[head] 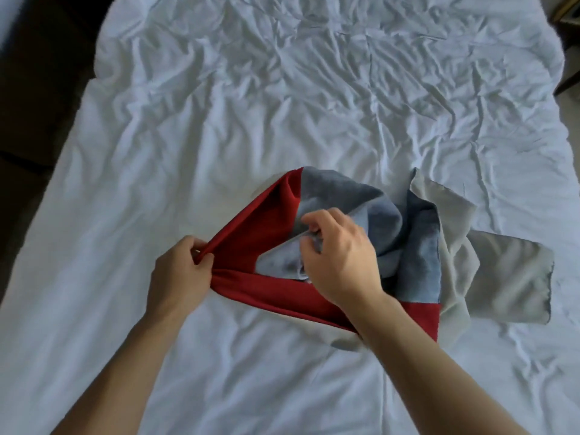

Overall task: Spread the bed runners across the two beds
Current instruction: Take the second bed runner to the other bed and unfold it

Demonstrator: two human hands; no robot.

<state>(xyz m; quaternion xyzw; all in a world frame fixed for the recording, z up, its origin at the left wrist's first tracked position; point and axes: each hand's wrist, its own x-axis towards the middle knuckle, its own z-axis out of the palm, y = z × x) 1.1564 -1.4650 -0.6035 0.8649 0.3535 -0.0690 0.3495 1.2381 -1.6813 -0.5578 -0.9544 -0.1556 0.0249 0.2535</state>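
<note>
Two hands (179, 271) (340, 255) gripping one bunched bed runner (417, 233) on one bed (282, 120)

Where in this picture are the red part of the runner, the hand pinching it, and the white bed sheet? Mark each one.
red part of the runner (251, 233), head view, on its flat upper panel.
left hand (179, 271), head view, on the back of the hand.
white bed sheet (251, 105), head view, on a bare wrinkled stretch.

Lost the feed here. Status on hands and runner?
Left hand pinches red fold. Right hand grips blue part. Bed runner bunched on white bed, not spread. Nothing blocking.
</note>
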